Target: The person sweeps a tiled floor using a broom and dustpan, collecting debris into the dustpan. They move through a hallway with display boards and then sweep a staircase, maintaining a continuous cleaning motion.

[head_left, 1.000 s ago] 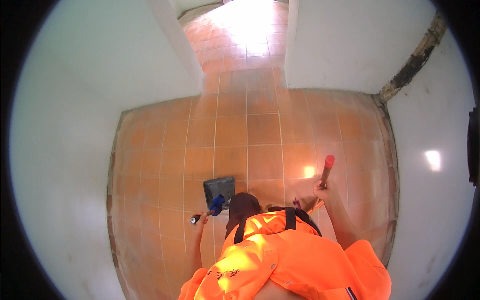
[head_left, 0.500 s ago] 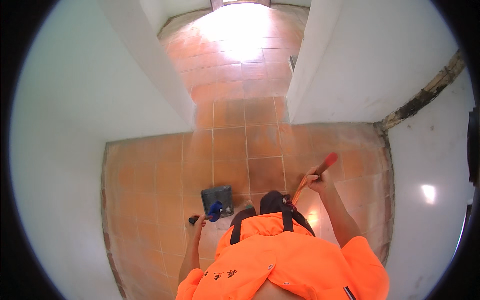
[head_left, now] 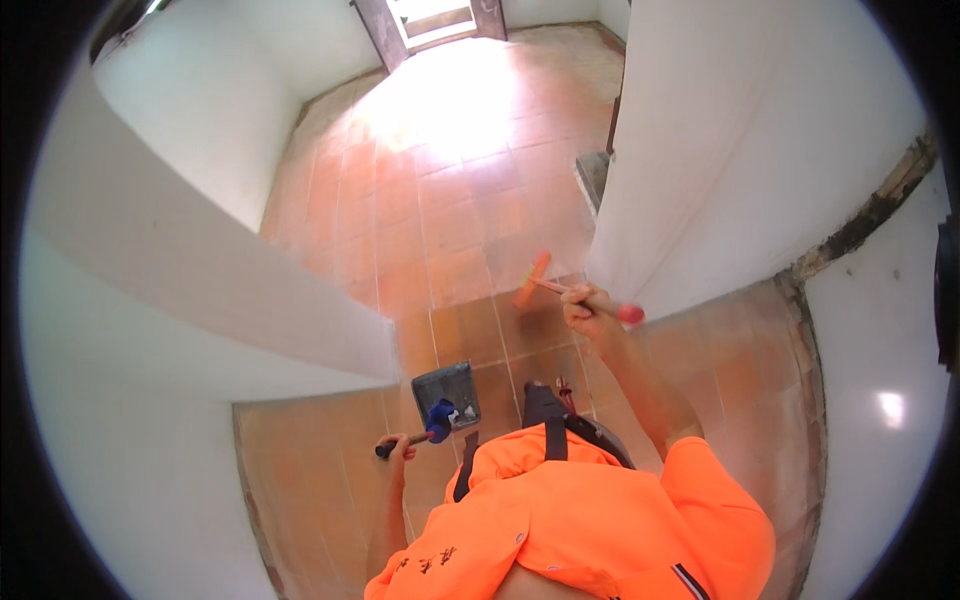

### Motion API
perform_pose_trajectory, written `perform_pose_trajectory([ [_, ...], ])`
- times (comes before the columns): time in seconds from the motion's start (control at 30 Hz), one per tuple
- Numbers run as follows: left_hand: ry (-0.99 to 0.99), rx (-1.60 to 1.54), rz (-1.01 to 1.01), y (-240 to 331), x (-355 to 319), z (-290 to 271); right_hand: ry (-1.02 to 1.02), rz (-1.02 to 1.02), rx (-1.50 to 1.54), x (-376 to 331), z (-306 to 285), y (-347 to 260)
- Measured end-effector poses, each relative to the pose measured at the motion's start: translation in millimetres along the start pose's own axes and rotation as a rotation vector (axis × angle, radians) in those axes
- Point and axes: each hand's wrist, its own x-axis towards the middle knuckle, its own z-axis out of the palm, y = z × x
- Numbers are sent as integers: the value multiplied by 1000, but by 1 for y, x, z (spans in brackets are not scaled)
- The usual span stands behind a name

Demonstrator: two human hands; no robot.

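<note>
My left hand (head_left: 401, 446) is closed round the handle of a dark grey long-handled dustpan (head_left: 430, 385). A blue piece (head_left: 440, 418) sits where the handle comes down to the pan, and small pale bits show inside. Ahead and to the right, my right hand (head_left: 588, 306) grips a broom (head_left: 535, 280) by its handle. Its red end cap points to the right; the orange head extends forward and left. Whether the head touches the floor I cannot tell.
Terracotta floor tiles (head_left: 465, 335) run through an opening between white walls (head_left: 700, 150) toward a bright doorway (head_left: 435, 22). A grey object (head_left: 593, 178) stands by the right wall's edge. My dark shoe (head_left: 543, 402) is on the tiles.
I have moved forward toward the opening and the view has turned a little. My right hand has swung the broom forward and left, so its head now shows. The dustpan stays in my left hand.
</note>
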Motion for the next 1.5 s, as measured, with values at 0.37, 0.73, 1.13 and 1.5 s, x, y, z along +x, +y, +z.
perform_pose_trajectory([
  [0.37, -5, 52, 88, 130, 253, 111, -101, 69, -128, 169, 57, -75],
  [0.73, -89, 110, 93, 246, 419, 198, 356, -52, -250, 258, 129, -140],
  [1.13, -228, 202, 108, 256, 566, 295, 493, -219, -563, 348, 116, -264],
  [1.5, -315, 268, 113, 386, 798, 311, 233, -226, -406, 586, 185, -285],
])
